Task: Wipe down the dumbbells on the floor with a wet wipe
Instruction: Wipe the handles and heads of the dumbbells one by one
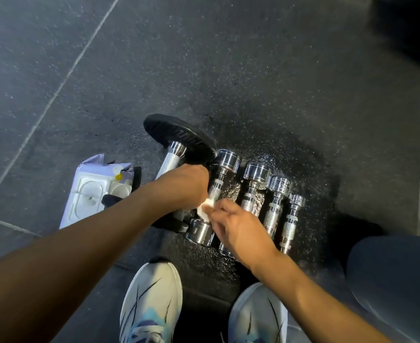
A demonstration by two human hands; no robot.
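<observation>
Now my right hand [238,229] pinches the small white wipe [205,209] on a shiny chrome dumbbell [215,191]; my left hand [181,184] grips the ridged handle of the black-plated dumbbell [179,134].

A gym or weights room, seen at floor level.

The ground is a dark, speckled rubber floor [204,70] laid in large tiles, with pale seams [63,82] running between them. Four chrome dumbbells [256,184] lie side by side in a row on it, stepping down in size from left to right, their knurled handles roughly parallel. Just beside the largest, on its left, a bigger black-plated dumbbell [179,137] with a chrome handle lies at an angle to the row. A pack of wet wipes [90,191] lies left of the weights, and a pair of pale sports trainers [152,300] stands on the same matting at the near edge.
</observation>
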